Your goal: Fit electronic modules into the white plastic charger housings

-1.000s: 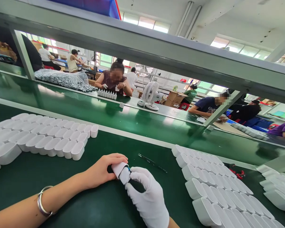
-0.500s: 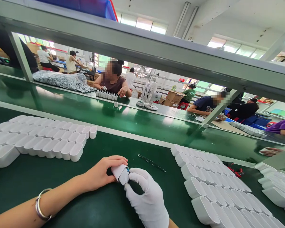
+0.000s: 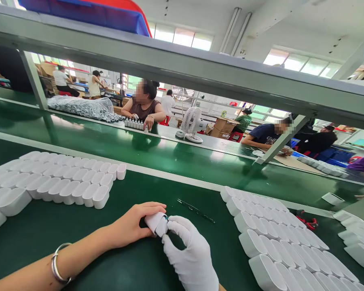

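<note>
The bare left hand (image 3: 133,224) has its grip wrapped around a small white casing (image 3: 155,223), fingers curled over the top and thumb underneath, pinning it just above the green surface (image 3: 115,258). The gloved right hand (image 3: 189,254) meets that casing from the right: its thumb and forefinger are pressed together on the casing's exposed end, where a small dark and blue bit shows, while the other gloved fingers curl loosely. The casing's long axis runs roughly left to right, tilted a little down toward the glove, so both hands touch it, 1 at each end. A bracelet (image 3: 59,266) sits on the left wrist, well left of the casing. Beyond the casing, a thin dark tool (image 3: 195,210) lies flat on the surface. To the casing's far left stand rows of white shells (image 3: 57,182); to its right lies another block of white shells (image 3: 273,234).
</note>
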Available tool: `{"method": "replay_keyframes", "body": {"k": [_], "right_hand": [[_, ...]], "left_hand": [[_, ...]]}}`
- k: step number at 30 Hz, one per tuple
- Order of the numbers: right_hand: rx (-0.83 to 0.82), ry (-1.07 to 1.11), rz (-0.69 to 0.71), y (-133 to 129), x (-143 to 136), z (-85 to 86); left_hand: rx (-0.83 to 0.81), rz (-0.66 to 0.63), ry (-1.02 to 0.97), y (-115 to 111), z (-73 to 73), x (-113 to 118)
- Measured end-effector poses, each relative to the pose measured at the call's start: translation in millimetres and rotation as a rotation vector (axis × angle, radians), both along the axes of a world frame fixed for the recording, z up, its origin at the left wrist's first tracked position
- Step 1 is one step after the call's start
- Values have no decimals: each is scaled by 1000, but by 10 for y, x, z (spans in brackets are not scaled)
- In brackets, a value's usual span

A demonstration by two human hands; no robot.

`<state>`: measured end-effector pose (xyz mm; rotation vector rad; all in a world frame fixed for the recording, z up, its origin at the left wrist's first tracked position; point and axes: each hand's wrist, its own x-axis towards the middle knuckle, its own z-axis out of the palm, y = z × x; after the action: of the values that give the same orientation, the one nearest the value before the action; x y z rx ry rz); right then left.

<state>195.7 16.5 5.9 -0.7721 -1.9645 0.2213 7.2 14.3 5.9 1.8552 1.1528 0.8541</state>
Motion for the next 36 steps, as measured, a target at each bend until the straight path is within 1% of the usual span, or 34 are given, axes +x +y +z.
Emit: {"method": "replay_keyframes", "body": {"k": [3,5,6,7,8,9,10,11,12,13,14,16,19,21,22,24,26,27,29,31,33,34,36], "right_hand": [[-115,14,76,0,-2,-20],[-253,69,111,20,-2,-41],[-351,119,109,39,1,-57],[-479,177,114,65,7,-75],[-631,237,150,96,15,-95],[-788,295,224,131,26,-114],[-936,345,327,166,38,-130],[-1056,381,443,197,50,-140],[-1142,397,544,221,60,-142],[-1193,391,605,236,66,-136],[-1215,377,607,239,67,-121],[-1218,368,509,218,54,-74],[-1172,460,317,159,18,-4],[-1146,523,251,140,4,16],[-1139,532,243,142,3,16],[-1122,515,279,170,16,-4],[-1034,443,345,214,45,-43],[-940,391,372,235,64,-65],[-648,280,392,261,110,-103],[-298,177,341,252,161,-119],[-26,91,253,212,212,-109],[63,57,206,185,234,-96],[156,2,161,131,268,-67]], "left_hand": [[-14,-17,1,-7,2,2],[-29,-39,0,-14,17,5],[-33,-52,-3,-19,30,8],[-34,-66,-5,-25,43,14],[-33,-79,-4,-34,57,22],[-31,-90,1,-44,68,31],[-33,-98,11,-56,75,41],[-40,-100,26,-69,76,50],[-53,-95,39,-83,69,60],[-70,-89,45,-96,56,69],[-92,-83,34,-109,37,78],[-138,-71,-63,-129,-11,103],[-175,-37,-325,-144,-59,167],[-157,25,-442,-147,-54,217],[-143,47,-462,-148,-43,237],[-105,61,-445,-151,-17,253],[-13,53,-346,-156,-3,234],[74,56,-275,-160,-5,215],[325,56,-125,-170,-19,167],[626,48,-22,-183,-29,126],[883,37,37,-201,-9,101],[981,27,66,-214,13,94],[1110,-23,123,-250,70,87]]}}
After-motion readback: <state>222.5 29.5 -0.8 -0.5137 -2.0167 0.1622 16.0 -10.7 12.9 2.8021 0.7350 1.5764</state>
